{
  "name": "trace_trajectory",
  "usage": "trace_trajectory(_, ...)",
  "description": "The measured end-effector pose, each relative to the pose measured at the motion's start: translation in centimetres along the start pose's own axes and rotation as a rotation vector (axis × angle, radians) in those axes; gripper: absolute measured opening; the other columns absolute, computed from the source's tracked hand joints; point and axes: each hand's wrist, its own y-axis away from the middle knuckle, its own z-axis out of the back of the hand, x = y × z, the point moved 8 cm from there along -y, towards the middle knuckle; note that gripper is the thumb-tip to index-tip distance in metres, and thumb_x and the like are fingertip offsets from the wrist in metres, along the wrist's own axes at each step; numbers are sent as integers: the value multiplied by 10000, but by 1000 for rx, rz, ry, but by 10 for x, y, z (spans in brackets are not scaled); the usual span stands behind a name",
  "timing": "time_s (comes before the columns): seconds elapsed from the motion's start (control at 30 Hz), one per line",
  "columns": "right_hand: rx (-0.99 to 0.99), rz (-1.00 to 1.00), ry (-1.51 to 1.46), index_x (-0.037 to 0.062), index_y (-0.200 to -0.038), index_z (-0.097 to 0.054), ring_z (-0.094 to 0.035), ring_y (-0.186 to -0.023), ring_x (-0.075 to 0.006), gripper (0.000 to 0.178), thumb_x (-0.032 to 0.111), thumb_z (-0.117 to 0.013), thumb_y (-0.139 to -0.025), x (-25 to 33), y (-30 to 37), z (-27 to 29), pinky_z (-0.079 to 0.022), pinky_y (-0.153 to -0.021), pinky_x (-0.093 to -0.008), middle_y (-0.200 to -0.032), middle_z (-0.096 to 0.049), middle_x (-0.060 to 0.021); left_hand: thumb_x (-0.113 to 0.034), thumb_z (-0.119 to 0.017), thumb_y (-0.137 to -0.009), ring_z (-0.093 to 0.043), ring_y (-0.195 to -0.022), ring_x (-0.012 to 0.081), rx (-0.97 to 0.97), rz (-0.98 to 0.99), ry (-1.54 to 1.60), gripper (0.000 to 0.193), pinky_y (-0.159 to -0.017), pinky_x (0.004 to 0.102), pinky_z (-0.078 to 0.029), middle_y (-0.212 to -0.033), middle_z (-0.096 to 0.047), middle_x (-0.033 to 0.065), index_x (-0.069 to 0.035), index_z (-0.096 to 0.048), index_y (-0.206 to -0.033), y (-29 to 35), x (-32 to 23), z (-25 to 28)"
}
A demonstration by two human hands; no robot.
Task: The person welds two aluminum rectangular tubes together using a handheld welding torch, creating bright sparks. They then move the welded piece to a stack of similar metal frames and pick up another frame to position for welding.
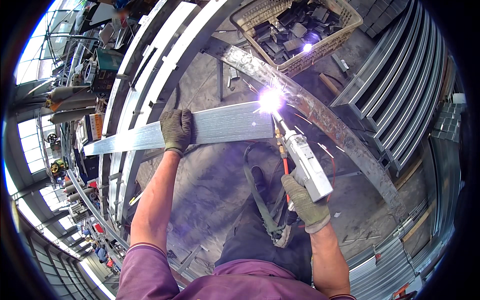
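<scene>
My left hand (176, 131), in an olive work glove, is closed over a flat-sided silver metal tube (227, 124) that lies crosswise in front of me. In my right hand (306, 202), also gloved, is a white and silver welding gun (309, 162) with a brass fitting and a red hose. The gun's tip points up and left at the tube's right end. A glaring white-violet arc (270, 101) burns there and throws sparks, hiding the joint itself. Beyond that end runs a worn, spattered steel beam (345, 127) on which the work rests close by.
A beige plastic crate (300, 62) of dark metal offcuts stands beyond the beam. Stacked silver channels (400, 95) fill the right side. Long metal rails (155, 75) run along the left. A strap (260, 200) and hoses hang near my legs.
</scene>
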Motion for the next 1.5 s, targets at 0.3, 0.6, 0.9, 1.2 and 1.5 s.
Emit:
trace_trajectory(0.3,-1,-88,-7,50,-999,-713,-547,-619,-47,63,54,-775,-992,8,10,5,-436,-541,-250,-777,-609,44,-325,-545,-1110,-609,-989,461,-8,-34,-1,361,-910,555,-442,-959,-663,214,-33,-689,-956,-5,-14,10)
trace_trajectory(0.6,31,-48,11,56,-1031,-717,-527,-608,-41,69,94,-773,-1016,-1,7,10,-427,-548,-245,-775,-593,55,-371,-569,-1089,-618,-1031,429,34,26,11,367,-1006,547,-423,-1003,-691,183,-56,-713,-966,-1,-6,3)
trace_trajectory(0.9,-18,-73,8,55,-1028,-702,-523,-646,-48,66,53,-765,-1009,-6,8,8,-427,-565,-254,-804,-583,53,-370,-574,-1088,-615,-1018,437,-26,-10,31,362,-1019,549,-415,-979,-673,190,-57,-693,-951,0,-11,6)
trace_trajectory(1.2,-19,-83,46,-8,-1168,-779,-705,-817,-106,256,68,-865,-940,-8,9,12,-582,-724,-299,-969,-782,-32,-372,-578,-1085,-614,-1029,438,0,0,23,356,-1033,554,-414,-995,-670,193,-60,-691,-956,-1,-7,4)
trace_trajectory(1.5,-85,-43,62,39,-1165,-691,-583,-774,-77,176,88,-768,-1014,12,32,32,-480,-659,-258,-920,-631,23,-368,-568,-1077,-600,-1045,443,5,-8,11,343,-1039,567,-411,-1006,-660,198,-62,-685,-973,4,0,-3)
